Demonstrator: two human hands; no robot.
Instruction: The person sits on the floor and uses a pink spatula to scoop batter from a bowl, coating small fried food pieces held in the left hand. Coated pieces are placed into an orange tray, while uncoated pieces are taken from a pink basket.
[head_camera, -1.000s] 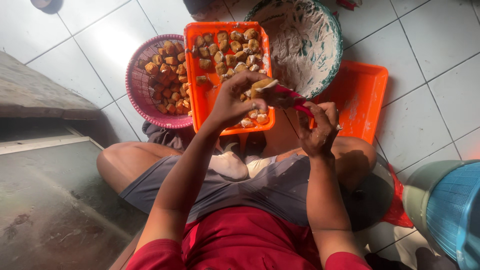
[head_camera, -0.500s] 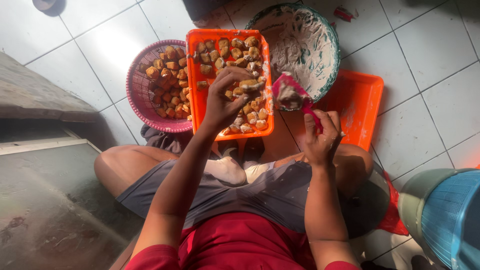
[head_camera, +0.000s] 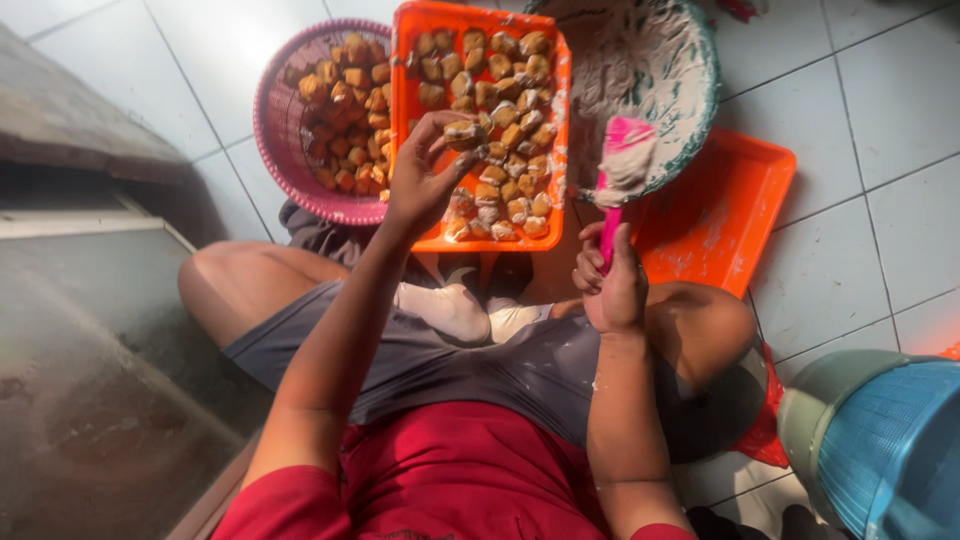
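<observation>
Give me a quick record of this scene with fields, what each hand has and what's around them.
left hand: holds a stuffed brown piece over the orange tray
right hand: grips a pink spatula loaded with pale paste
bowl: smeared with the same paste, beside the tray
pink basket: full of brown pieces, left of the tray
second orange tray: under the bowl
floor: white tiles
</observation>
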